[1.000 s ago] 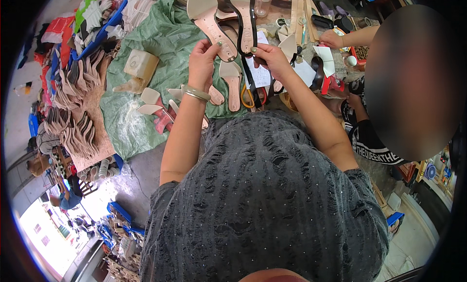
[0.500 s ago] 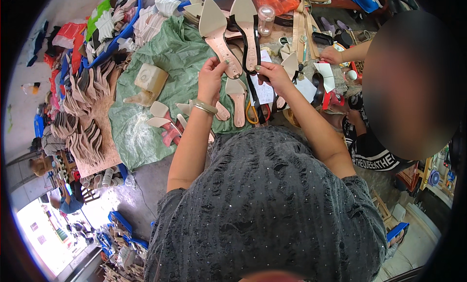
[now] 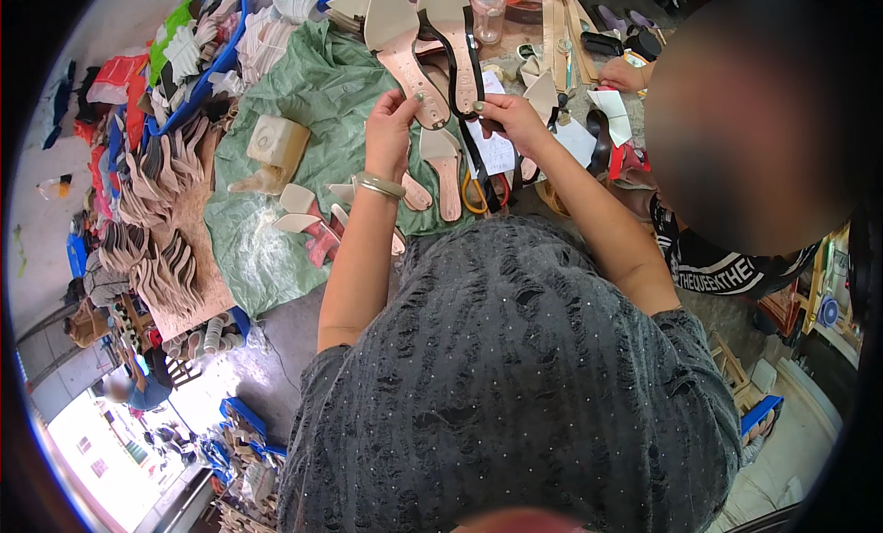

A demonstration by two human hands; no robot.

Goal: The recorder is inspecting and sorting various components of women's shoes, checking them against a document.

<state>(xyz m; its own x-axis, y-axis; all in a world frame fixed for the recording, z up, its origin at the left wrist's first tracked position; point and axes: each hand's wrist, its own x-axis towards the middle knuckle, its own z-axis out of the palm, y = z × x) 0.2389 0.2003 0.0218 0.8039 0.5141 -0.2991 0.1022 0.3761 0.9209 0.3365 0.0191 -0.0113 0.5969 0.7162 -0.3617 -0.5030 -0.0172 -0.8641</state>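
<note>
Both hands hold pale, pointed shoe insoles side by side over the bench, toes pointing away. My left hand [image 3: 390, 121] pinches the heel end of the left insole [image 3: 402, 59]. My right hand [image 3: 511, 121] grips the heel of the right insole [image 3: 467, 73], whose edge carries a black strip [image 3: 449, 78]. Beneath them, another insole [image 3: 449, 188] lies heel toward me. Scissors [image 3: 473, 196] with orange handles rest beside a written paper sheet [image 3: 498, 156]. Red shoe lasts [image 3: 320, 242] with pale pieces are left of my forearm.
A green plastic sheet [image 3: 317, 78] covers the bench's left part, with a cut plastic jug [image 3: 279, 141] on it. Stacked insoles [image 3: 166, 275] stand on a board farther left. A clear jar [image 3: 488, 16] is at the back. At right sits another person, whose hand [image 3: 625, 75] reaches over the bench.
The two insoles and both my hands sit a little higher and farther left in the picture, as does most of the bench. Both grips stay the same.
</note>
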